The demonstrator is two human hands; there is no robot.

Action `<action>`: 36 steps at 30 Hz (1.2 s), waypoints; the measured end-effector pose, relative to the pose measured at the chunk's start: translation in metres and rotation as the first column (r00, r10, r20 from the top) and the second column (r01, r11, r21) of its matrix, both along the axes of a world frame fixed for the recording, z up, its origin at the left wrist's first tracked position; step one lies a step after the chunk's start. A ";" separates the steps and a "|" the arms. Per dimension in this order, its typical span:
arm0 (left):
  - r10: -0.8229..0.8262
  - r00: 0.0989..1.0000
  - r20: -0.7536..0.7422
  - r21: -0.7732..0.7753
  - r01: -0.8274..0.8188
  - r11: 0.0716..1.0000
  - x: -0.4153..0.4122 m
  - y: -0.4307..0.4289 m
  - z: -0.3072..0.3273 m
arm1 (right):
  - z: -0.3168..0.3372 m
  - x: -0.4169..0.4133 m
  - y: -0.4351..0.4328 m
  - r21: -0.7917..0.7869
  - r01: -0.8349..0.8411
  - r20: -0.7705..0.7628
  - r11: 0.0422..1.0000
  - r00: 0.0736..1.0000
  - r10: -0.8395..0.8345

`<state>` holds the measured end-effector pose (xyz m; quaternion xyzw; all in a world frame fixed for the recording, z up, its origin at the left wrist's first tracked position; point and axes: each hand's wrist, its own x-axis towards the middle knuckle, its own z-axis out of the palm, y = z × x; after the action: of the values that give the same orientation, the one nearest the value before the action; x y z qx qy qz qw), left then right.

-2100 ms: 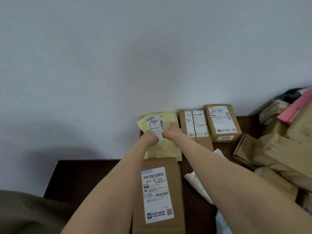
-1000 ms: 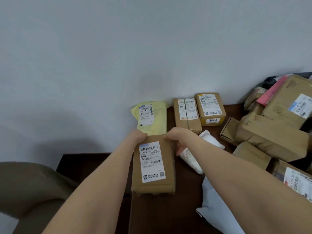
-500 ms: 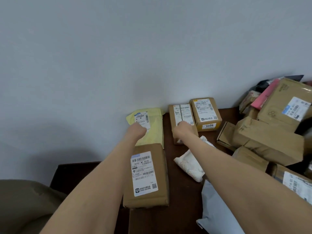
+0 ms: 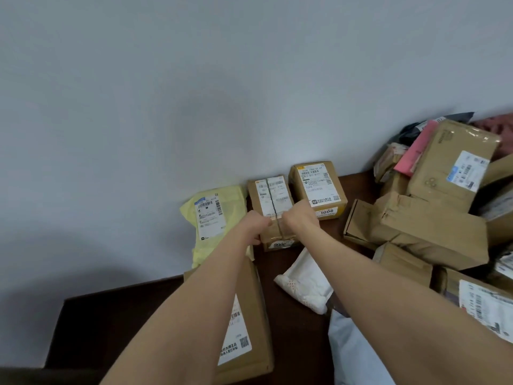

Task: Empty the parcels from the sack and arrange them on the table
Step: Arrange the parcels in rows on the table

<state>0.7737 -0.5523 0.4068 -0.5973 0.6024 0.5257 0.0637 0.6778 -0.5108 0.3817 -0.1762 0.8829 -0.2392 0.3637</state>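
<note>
Plain wall point(image 4: 138, 79), pale grey-blue and matte, filling the upper half and the whole left side; lighter toward the right. Faint soft shadow point(image 4: 211, 112) spread across its middle. Darker shadow point(image 4: 55, 268), broader, low on the left. At the bottom left corner, a dim olive-brown strip point(image 4: 19, 376), cut by the frame edge, too dark to identify.

plain pale grey wall point(image 4: 194, 79); dark brown table point(image 4: 111, 323) against it; soft shadow lower left.
</note>
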 end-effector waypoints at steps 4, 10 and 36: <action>-0.028 0.997 0.068 -0.028 0.030 0.999 0.007 -0.012 0.006 | 0.007 0.004 -0.004 -0.007 -0.124 -0.004 0.992 0.992 0.124; -0.077 0.992 0.099 -0.227 0.098 0.969 -0.011 -0.027 0.004 | 0.024 -0.051 0.001 0.009 0.002 -0.401 1.000 0.916 0.001; -0.271 0.952 0.144 -0.264 0.301 0.916 -0.030 0.024 0.005 | 0.018 -0.060 0.047 0.144 -0.084 -0.169 0.986 0.980 0.108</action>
<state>0.7439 -0.5281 0.4116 -0.5323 0.7481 0.3869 0.0853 0.6180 -0.4639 0.3996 -0.2139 0.9162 -0.1441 0.3067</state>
